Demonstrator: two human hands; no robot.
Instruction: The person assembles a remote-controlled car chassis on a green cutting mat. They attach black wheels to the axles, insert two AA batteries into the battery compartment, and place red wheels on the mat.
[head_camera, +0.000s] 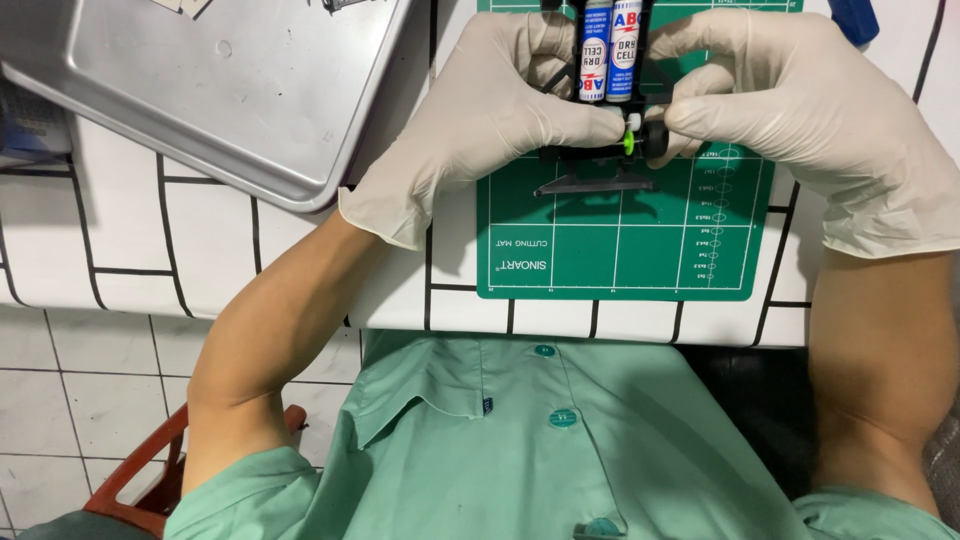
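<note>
Green shirt (520, 440) nearest, white-tiled worktop (130, 250), green cutting mat (620, 250), steel tray (230, 90), left hand (480, 110) and right hand (790, 100) both pinching black toy car chassis (600, 150) with two batteries (608, 50)

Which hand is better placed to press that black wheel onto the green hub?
Probably the right hand: its fingers already pinch the wheel beside the green hub. The left hand grips the toy car from the other side, steadying it.
</note>
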